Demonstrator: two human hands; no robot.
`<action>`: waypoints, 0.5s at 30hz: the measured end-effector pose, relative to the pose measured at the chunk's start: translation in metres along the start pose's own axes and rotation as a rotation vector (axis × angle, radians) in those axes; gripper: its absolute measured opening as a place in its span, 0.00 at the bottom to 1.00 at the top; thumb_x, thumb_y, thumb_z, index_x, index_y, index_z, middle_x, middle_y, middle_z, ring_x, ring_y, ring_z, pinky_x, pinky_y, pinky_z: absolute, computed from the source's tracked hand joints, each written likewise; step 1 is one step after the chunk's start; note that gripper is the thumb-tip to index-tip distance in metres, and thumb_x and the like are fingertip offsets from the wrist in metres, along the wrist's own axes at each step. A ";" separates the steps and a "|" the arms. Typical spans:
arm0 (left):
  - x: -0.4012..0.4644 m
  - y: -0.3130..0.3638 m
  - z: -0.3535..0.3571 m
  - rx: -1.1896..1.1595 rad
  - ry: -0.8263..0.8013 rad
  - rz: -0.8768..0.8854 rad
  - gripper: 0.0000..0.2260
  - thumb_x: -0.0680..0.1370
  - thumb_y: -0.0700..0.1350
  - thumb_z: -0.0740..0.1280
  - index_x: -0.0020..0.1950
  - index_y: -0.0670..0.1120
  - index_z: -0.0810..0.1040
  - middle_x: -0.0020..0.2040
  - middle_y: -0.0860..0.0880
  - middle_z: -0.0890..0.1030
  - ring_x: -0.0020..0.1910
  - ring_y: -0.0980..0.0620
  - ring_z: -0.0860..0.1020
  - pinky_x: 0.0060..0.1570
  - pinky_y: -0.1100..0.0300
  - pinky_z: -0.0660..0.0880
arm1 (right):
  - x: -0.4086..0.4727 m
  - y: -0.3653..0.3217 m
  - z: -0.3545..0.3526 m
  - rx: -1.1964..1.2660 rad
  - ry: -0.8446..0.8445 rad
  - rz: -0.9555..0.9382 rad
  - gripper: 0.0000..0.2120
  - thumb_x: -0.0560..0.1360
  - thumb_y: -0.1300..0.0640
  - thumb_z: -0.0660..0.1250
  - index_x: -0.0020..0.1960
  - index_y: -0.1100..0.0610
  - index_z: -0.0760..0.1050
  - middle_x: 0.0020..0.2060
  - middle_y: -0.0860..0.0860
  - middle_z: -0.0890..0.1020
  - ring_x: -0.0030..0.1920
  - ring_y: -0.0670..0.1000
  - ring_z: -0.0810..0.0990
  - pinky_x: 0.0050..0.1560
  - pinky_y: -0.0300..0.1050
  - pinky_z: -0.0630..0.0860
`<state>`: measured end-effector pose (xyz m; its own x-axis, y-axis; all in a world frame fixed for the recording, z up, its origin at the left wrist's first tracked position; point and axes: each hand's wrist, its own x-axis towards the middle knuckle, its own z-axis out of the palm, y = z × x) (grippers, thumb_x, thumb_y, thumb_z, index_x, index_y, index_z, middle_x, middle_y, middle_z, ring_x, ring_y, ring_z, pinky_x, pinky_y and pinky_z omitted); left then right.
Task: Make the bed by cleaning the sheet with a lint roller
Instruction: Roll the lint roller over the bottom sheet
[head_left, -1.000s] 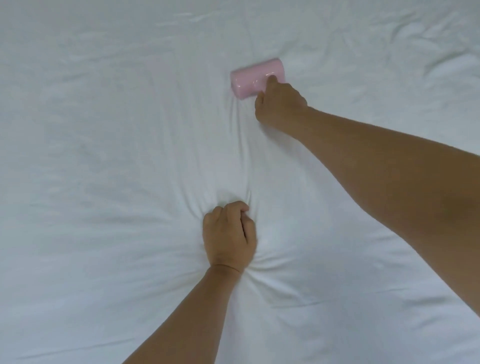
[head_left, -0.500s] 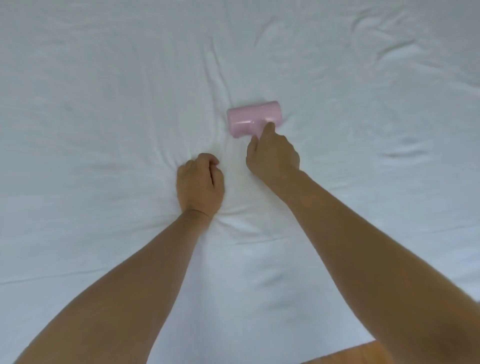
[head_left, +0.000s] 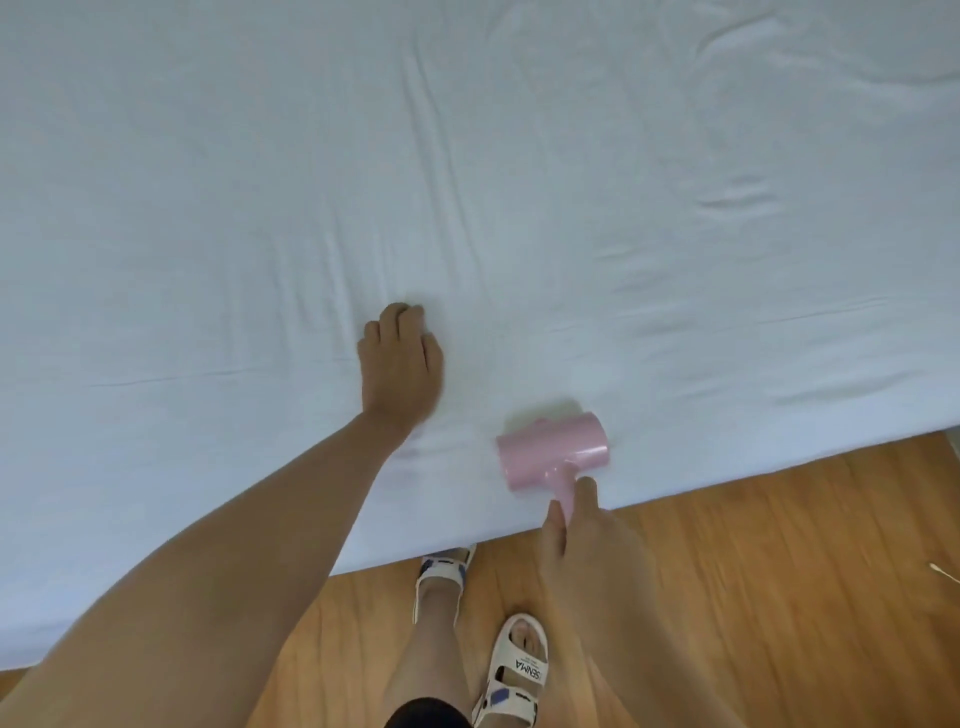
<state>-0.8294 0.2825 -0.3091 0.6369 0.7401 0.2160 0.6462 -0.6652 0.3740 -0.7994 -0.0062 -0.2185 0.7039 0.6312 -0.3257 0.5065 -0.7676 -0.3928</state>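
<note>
Rolling a pink lint roller (head_left: 553, 450) along the white sheet (head_left: 260, 182), just ahead of the right hand (head_left: 587, 551) and near the bed's edge. Light, rigid plastic by the look of it (sticky drum, smooth handle), best taken by the short stem, where the right fingers wrap it. Soft, loose cloth, likely to bunch under a pull. Off to the roller's left, the left hand (head_left: 402, 364) knuckles-up on the sheet with fingers curled, arm stretched forward; hard to tell whether gripping fabric or merely pressing.
</note>
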 end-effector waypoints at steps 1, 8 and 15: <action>-0.001 -0.002 0.000 -0.038 -0.006 -0.009 0.14 0.82 0.42 0.57 0.63 0.40 0.76 0.63 0.41 0.77 0.53 0.38 0.75 0.54 0.46 0.72 | -0.010 0.004 -0.001 0.017 -0.003 -0.009 0.14 0.83 0.47 0.55 0.66 0.46 0.67 0.30 0.45 0.73 0.28 0.46 0.74 0.25 0.41 0.69; 0.001 -0.012 -0.021 -0.396 -0.057 -0.215 0.15 0.81 0.34 0.58 0.63 0.44 0.79 0.60 0.49 0.83 0.60 0.50 0.80 0.62 0.63 0.72 | -0.036 -0.013 0.007 0.073 0.005 -0.049 0.07 0.76 0.50 0.65 0.53 0.44 0.70 0.23 0.44 0.67 0.20 0.47 0.66 0.20 0.32 0.54; 0.073 -0.072 -0.061 -0.487 0.129 -0.175 0.16 0.78 0.33 0.55 0.57 0.43 0.80 0.55 0.50 0.81 0.56 0.49 0.79 0.59 0.61 0.75 | 0.045 -0.075 0.029 -0.026 -0.027 -0.046 0.11 0.82 0.45 0.51 0.54 0.52 0.64 0.28 0.45 0.71 0.26 0.48 0.71 0.28 0.45 0.67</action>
<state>-0.8544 0.3905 -0.2651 0.4607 0.8622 0.2107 0.4486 -0.4311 0.7829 -0.8202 0.0825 -0.2286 0.6659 0.6687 -0.3307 0.5515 -0.7398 -0.3853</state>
